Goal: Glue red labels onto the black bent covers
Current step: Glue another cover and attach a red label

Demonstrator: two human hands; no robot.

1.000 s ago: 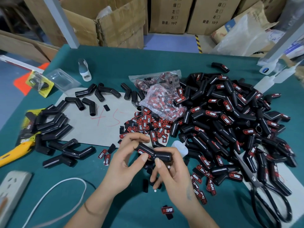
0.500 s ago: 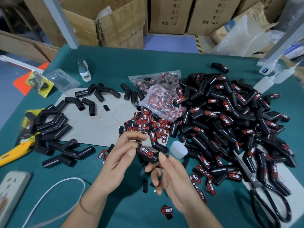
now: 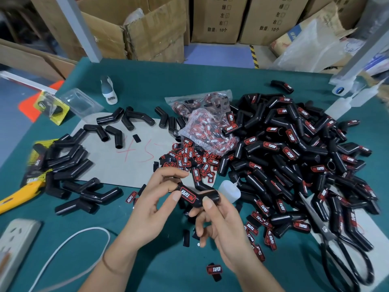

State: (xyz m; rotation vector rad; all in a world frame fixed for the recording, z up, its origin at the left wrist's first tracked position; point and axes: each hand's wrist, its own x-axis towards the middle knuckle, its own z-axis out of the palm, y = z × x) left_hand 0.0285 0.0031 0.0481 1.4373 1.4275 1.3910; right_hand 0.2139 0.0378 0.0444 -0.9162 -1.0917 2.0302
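Observation:
Both hands hold one black bent cover [image 3: 207, 196] above the green table. A red label [image 3: 188, 195] sits on its left leg, facing up. My left hand [image 3: 156, 204] pinches that labelled end between thumb and fingers. My right hand [image 3: 219, 225] grips the right leg with thumb on top. Loose red labels [image 3: 190, 158] lie in a heap just beyond the hands. A big pile of labelled covers [image 3: 294, 157] fills the right side. Unlabelled covers [image 3: 69, 165] lie at the left. A small white glue bottle [image 3: 228, 189] stands right of the held cover.
A clear bag of labels [image 3: 207, 127] lies behind the loose heap. Large black scissors [image 3: 341, 256] rest at the lower right. A power strip [image 3: 14, 247] with white cable [image 3: 73, 243], a yellow knife [image 3: 19, 196] and grey cardboard sheet [image 3: 117, 165] are at the left. Cardboard boxes stand behind.
The cover has been turned so its red label faces up, and lifted slightly away from me. My right hand shifted its grip to the cover's right leg.

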